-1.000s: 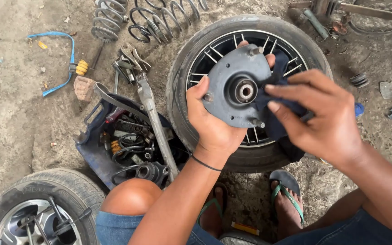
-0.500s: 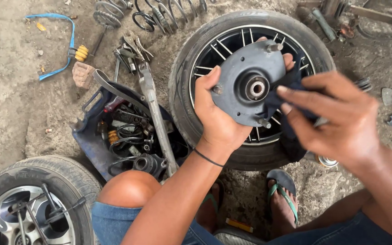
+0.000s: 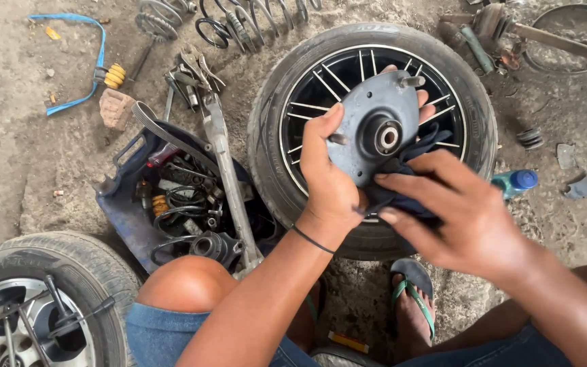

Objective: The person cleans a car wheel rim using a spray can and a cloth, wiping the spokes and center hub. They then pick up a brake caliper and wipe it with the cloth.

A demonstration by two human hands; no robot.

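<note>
A person sits on a dirt floor (image 3: 22, 156), seen from above. The left hand (image 3: 331, 187) holds a grey round metal mounting plate (image 3: 375, 132) upright, its fingers closed around the plate's left edge, thumb on the front and fingertips showing past the far rim. The plate has a hub hole at its middle and a stud near its top. The right hand (image 3: 467, 214) presses a dark blue rag (image 3: 402, 183) against the plate's lower right side, its fingers stretched out over the cloth and pinning it there. Plate and hands hover above a car wheel (image 3: 307, 81) lying flat on the floor, with a black spoked rim. Left of that wheel sits a blue tray (image 3: 120, 204) full of small dark parts, with a long metal arm (image 3: 229, 183) laid across it. Coil springs (image 3: 253, 20) lie near the floor's far edge, a blue strap (image 3: 79, 61) toward the far left corner. A second wheel (image 3: 42, 299) fills the near left corner. A green bottle with a blue cap (image 3: 514, 182) lies just right of the black wheel. A foot in a green sandal (image 3: 412, 299) rests below it.
</note>
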